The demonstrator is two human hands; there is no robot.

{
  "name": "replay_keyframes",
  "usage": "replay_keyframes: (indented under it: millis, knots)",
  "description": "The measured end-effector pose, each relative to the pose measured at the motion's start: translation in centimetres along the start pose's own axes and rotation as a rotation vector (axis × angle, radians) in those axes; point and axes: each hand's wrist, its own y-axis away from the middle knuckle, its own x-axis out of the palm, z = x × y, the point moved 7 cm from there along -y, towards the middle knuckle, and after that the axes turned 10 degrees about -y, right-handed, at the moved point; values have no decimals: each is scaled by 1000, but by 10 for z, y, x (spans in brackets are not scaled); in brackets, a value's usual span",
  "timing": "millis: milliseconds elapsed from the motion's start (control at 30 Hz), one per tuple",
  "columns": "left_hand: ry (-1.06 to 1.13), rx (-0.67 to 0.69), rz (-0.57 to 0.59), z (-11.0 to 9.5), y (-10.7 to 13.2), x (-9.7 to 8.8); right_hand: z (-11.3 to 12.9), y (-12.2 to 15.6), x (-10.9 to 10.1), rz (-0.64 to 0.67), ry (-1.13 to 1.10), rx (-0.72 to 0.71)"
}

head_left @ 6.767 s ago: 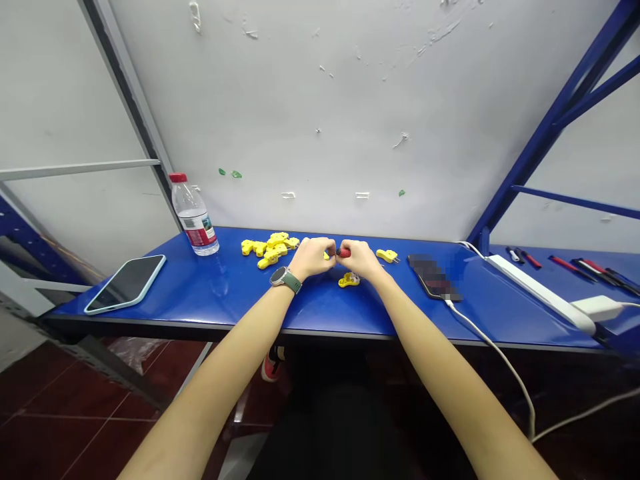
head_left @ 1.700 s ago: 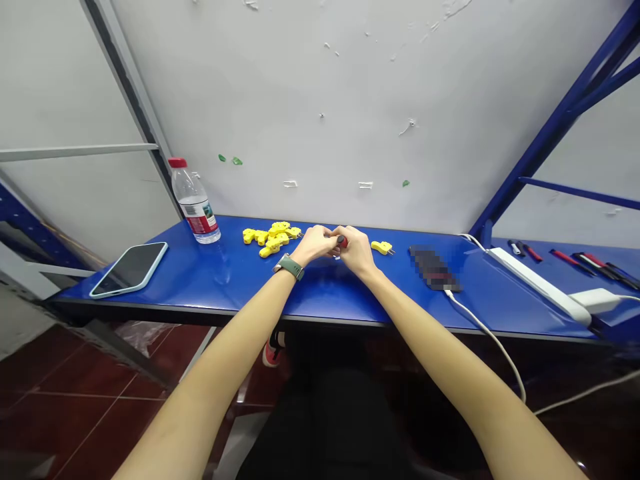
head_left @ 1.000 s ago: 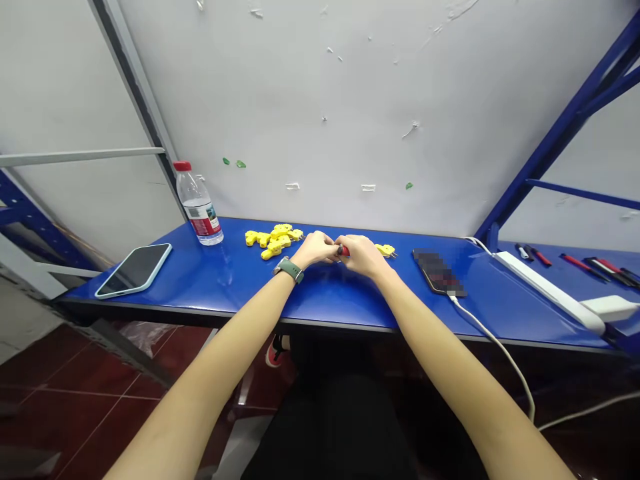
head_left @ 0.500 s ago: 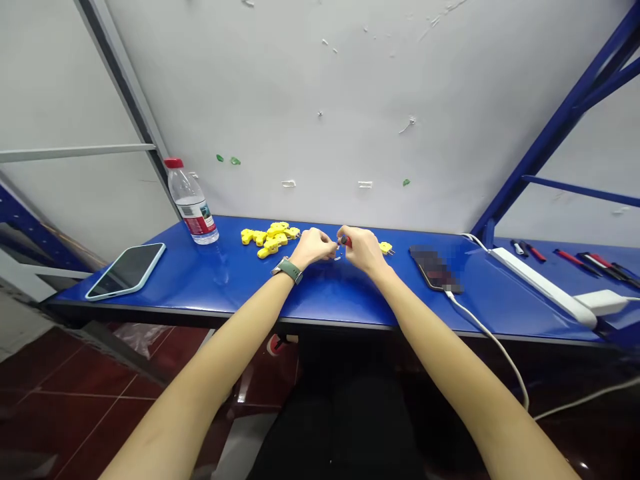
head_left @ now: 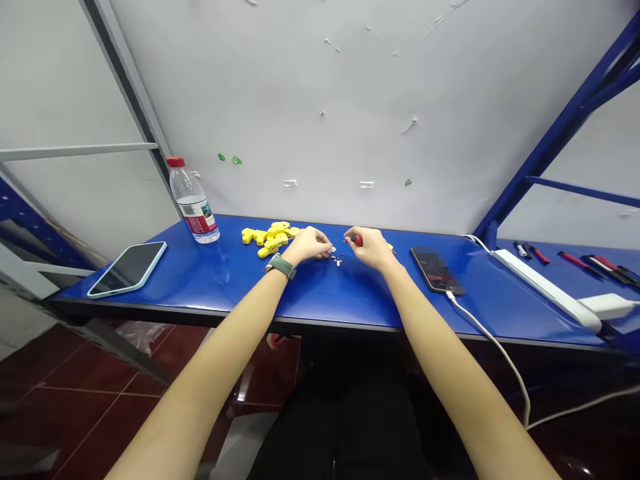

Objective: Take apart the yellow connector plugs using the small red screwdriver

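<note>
My right hand [head_left: 373,248] is wrapped round a short tool with a red handle [head_left: 357,240], which looks like a screwdriver. Its working end is too small to make out. Across a narrow gap, my left hand [head_left: 310,245] is low over the tabletop, fingertips pinched at some tiny pale pieces [head_left: 333,250]; what it grips is unclear. Small white and dark bits [head_left: 338,263] lie loose between the hands. Left of my left hand is a pile of yellow plugs [head_left: 276,233]. Another yellow plug [head_left: 391,247] is mostly hidden behind my right hand.
On the blue table [head_left: 240,287] stand a water bottle [head_left: 196,208] and a light-cased phone [head_left: 129,269] at left. To the right lie a charging phone [head_left: 430,267], its white cable [head_left: 493,340], a white power strip [head_left: 547,290] and several pens [head_left: 583,263].
My hands have moved apart: the red-handled tool shifted right with my right hand, and my left hand drew slightly left. Small loose bits now show between them.
</note>
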Motion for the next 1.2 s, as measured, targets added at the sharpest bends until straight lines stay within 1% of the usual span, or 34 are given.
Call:
replay_keyframes:
  millis: [67,133,267,433,533,600,700,767,833,933,1033,1100,1200]
  knots:
    - [-88,81,7,-6,1,-4,0,0,1,41,-31,4]
    - [-152,130,29,-9,3,-7,1,1,2,84,-97,11]
    - [-212,230,95,-13,6,-8,3,2,3,134,-178,21]
    - [-205,312,187,-18,11,-5,2,4,3,179,-81,26]
    - [-260,367,219,-22,15,-3,1,4,3,197,-66,32]
    - [-310,401,167,-23,15,-4,1,4,4,203,-87,26]
    - [-372,429,16,-24,10,-5,4,3,4,190,-148,2]
    - [-410,428,-43,-23,7,-2,6,2,3,166,-199,-12]
    - [-428,421,-72,-23,6,1,8,1,2,143,-239,-24]
    - [-435,435,-127,-28,8,1,9,0,1,137,-298,-36]
    - [-488,539,-184,-37,16,0,6,-1,1,135,-380,-13]
    - [-555,621,-201,-42,19,2,4,-2,1,137,-398,9]
    - [-631,656,-189,-40,19,6,4,-1,2,151,-348,23]
